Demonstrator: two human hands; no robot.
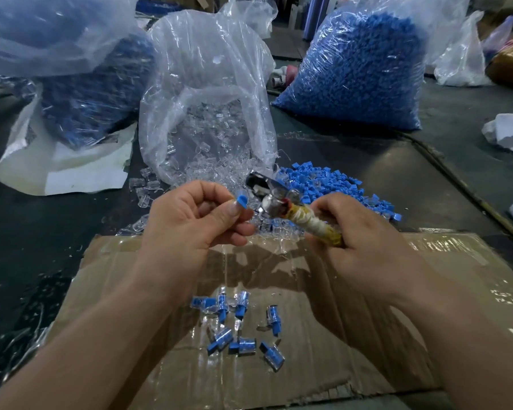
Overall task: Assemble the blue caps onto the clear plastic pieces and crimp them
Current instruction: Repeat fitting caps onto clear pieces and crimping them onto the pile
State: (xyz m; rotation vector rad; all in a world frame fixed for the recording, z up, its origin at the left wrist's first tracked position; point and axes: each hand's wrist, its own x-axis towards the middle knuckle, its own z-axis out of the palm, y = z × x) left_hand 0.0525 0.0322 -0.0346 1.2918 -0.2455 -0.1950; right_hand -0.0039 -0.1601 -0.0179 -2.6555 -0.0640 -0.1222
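Big sack of blue caps (353, 69) sits back right, with an open bag of clear plastic pieces (208, 119) in the middle, spilling out at the front. A flattened, taped-up cardboard sheet (397, 291) lies under the person's arms. There's a loose cap pile (338, 187) just behind the hands. The right hand (365, 241) is wrapped round the tape-bound handle of metal pliers (279, 202). A scatter of capped pieces (237, 329) lies on the cardboard. The left hand (190, 220) pinches one blue cap (242, 201) between thumb and fingers, right up against the pliers' head.
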